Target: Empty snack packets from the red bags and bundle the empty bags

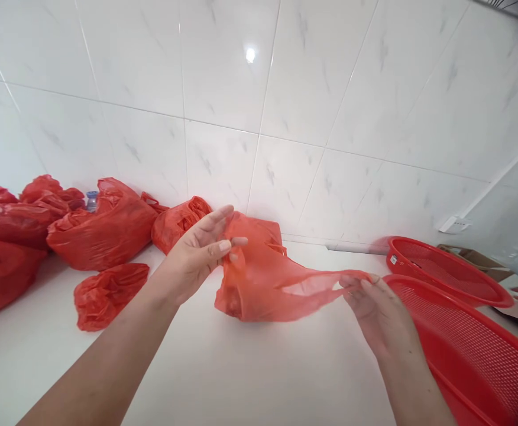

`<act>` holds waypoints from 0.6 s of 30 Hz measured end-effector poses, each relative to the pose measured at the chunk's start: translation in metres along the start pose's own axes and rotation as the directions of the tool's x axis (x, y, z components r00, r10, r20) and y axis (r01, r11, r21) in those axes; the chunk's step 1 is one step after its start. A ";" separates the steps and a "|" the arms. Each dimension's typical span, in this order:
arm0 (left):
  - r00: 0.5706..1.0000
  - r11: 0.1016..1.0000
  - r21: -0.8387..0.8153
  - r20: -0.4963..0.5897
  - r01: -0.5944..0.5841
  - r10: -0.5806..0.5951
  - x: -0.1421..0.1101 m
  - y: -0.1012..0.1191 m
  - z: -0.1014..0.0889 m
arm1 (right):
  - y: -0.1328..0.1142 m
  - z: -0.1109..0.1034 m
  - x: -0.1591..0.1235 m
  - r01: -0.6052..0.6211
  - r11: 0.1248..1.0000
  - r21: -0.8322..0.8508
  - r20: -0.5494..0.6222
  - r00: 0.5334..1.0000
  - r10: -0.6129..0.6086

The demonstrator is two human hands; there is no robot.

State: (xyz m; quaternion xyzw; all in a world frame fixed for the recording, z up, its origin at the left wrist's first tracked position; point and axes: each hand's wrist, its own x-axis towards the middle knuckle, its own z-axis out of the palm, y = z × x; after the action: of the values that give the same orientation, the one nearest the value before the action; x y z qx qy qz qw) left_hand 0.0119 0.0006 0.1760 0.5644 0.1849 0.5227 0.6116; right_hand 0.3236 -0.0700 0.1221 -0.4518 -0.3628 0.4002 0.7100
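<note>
A thin red plastic bag [263, 272] is stretched sideways above the white table, something bundled at its lower left end. My right hand [376, 307] pinches the drawn-out end of this bag between thumb and fingers, at the right. At the bag's left side is my left hand [201, 251], its fingers apart and stretched out; the fingertips are against or just beside the plastic, I cannot tell which. Close by that forearm, a small crumpled red bag [108, 296] lies on the table. Behind the hand sits a tied-up red bag [179, 222].
Full red bags [103, 231] crowd the left side, a blue-capped bottle [91, 201] among them. Red mesh baskets [476, 337] stand at the right, near cardboard [476, 260]. A tiled wall [223, 89] with a socket [455, 225] closes off the back of the white table [259, 378].
</note>
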 end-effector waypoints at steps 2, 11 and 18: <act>1.000 0.998 0.052 -0.006 0.025 -0.025 -0.004 -0.004 -0.003 | 0.006 0.003 -0.002 -0.047 0.999 0.026 0.029 0.998 0.046; 0.992 0.950 0.291 -0.084 0.110 -0.089 -0.053 -0.022 -0.057 | 0.040 -0.020 -0.016 0.075 0.971 -0.228 0.277 0.961 -0.009; 0.968 0.792 0.558 -0.175 0.249 -0.182 -0.092 -0.093 -0.090 | 0.095 -0.035 -0.029 0.057 0.886 -0.460 0.252 0.965 0.069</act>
State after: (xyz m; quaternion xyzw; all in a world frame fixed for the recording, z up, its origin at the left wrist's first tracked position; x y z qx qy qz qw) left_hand -0.0574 -0.0159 0.0341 0.6676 0.4310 0.3999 0.4567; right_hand 0.3187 -0.0826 0.0172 -0.5525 -0.5368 0.3603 0.5260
